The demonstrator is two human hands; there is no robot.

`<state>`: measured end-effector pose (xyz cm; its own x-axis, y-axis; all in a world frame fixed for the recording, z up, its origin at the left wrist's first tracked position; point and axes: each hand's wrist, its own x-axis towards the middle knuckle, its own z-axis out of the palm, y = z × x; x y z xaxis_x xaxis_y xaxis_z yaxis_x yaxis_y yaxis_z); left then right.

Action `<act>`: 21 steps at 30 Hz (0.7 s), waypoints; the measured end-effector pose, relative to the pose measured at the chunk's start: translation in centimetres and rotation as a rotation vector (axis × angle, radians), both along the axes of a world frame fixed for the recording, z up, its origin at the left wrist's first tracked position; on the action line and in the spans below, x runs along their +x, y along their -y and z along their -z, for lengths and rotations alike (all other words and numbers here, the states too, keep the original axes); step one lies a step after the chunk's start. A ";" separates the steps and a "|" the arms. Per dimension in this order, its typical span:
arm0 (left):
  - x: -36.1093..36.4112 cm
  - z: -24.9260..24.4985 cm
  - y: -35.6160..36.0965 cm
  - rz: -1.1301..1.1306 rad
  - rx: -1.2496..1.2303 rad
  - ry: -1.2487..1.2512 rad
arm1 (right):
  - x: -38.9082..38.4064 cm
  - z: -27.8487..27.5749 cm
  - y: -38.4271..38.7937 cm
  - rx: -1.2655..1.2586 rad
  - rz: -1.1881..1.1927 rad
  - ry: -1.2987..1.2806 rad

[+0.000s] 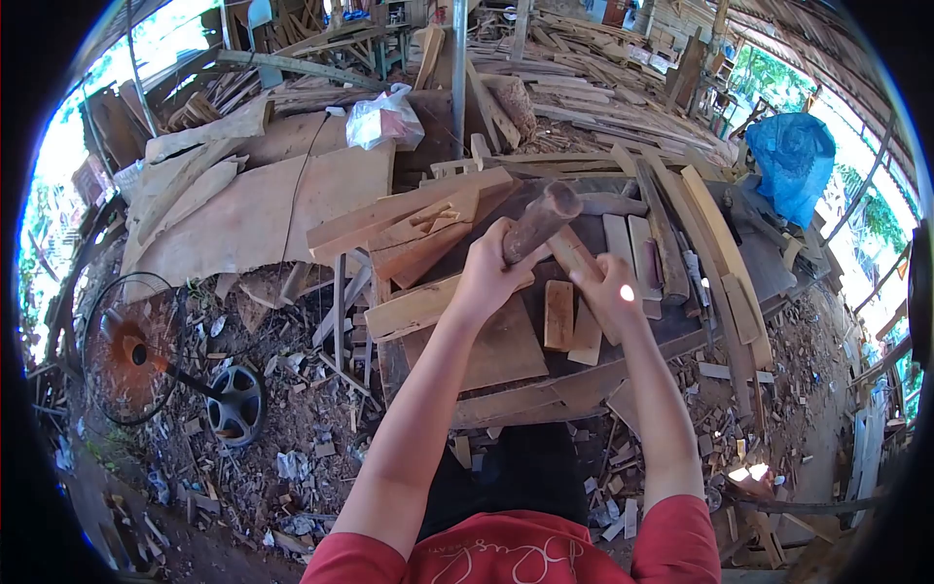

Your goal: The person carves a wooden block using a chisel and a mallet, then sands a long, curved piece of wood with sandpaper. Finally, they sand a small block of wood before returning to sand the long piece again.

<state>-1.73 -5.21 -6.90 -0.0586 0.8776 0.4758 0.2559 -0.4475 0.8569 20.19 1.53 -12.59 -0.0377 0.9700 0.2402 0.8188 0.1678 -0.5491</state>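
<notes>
Wooden mallet (543, 222) held over the workbench (506, 346), long axis toward 1–2 o'clock, thick head at the far end.
Bench is strewn with planks and offcuts. Open-sided shed with scrap timber all round, fan (131, 346) on the ground at 9 o'clock, blue tarp (793, 161) at 2 o'clock. Left hand (489, 274) is closed tight round the mallet's lower end. Right hand (610, 292), just beside it at 4 o'clock, is curled about a wood strip (572, 255).

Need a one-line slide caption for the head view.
Left hand grips a round wooden club while right hand holds a wood strip at a cluttered workbench.
</notes>
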 end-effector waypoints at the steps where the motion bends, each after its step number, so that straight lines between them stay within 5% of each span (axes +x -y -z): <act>1: 0.1 0.2 -0.3 -0.017 0.049 0.016 | 0.2 0.1 0.8 0.007 0.008 0.002; 3: 0.1 0.5 -0.6 -0.029 0.066 0.015 | -0.1 0.3 2.7 0.094 0.107 0.252; 10: -0.3 0.9 -1.2 -0.044 0.154 0.114 | 0.7 1.2 3.0 0.040 0.145 0.476; 21: -0.3 0.5 -1.0 -0.002 0.104 0.026 | 2.9 -2.5 5.2 -0.198 0.057 0.407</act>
